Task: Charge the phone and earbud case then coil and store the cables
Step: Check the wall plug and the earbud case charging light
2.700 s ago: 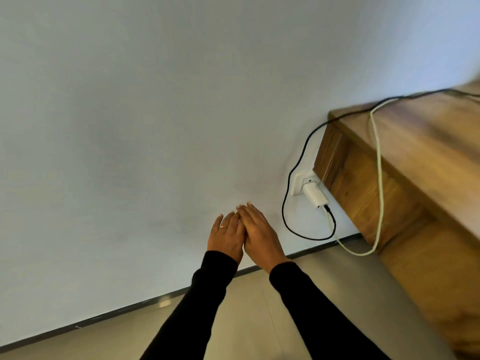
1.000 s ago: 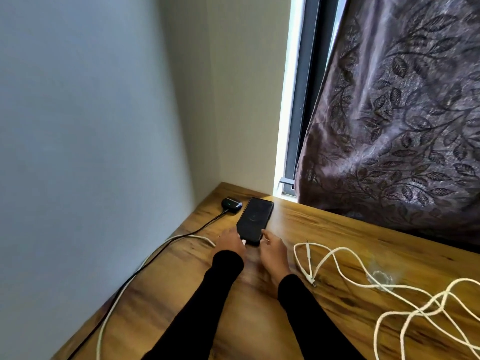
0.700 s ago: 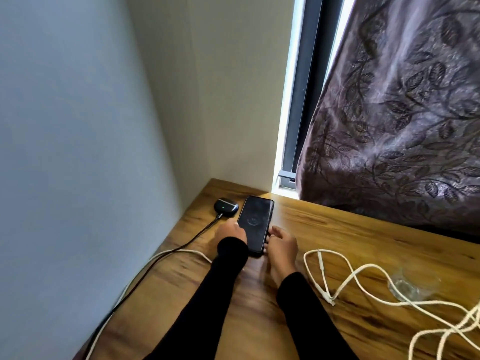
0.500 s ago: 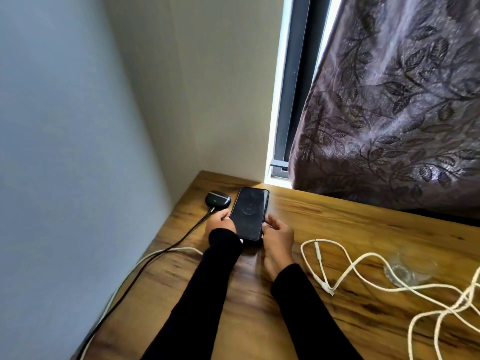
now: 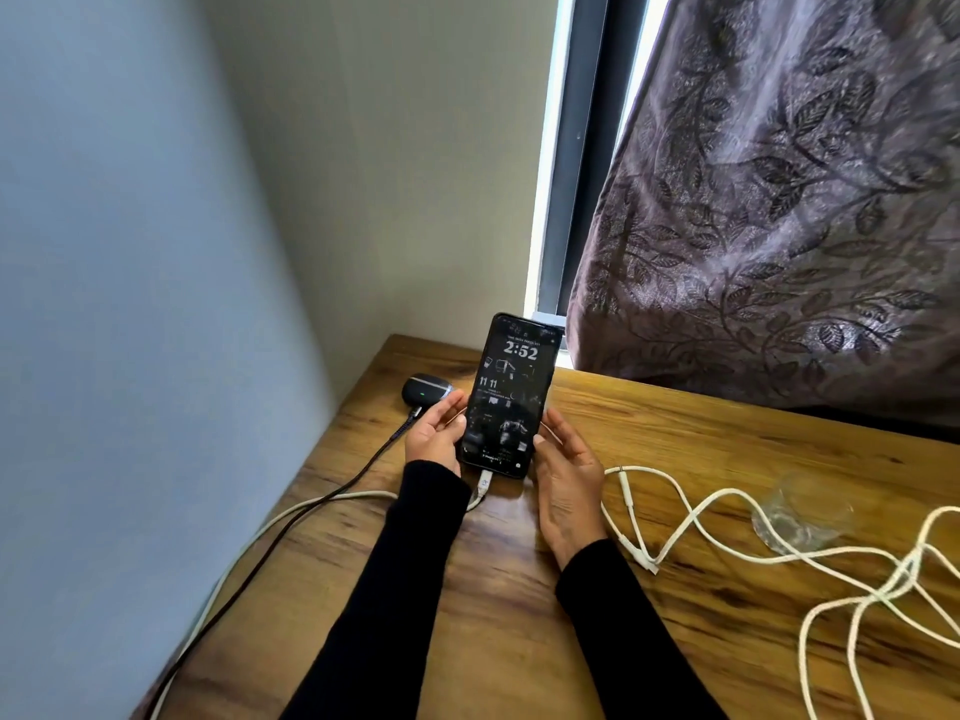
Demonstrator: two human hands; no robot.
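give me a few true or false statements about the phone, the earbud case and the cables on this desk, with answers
1. The phone has its screen lit. True.
2. The left hand holds the phone alone. False: the right hand is at its other edge too.
3. The earbud case has a white cable plugged in. False: its cable, the black cable, is dark.
4. A white cable is plugged into the phone's bottom end. True.
5. The loose white cables on the right of the desk are neatly coiled. False: they lie tangled.
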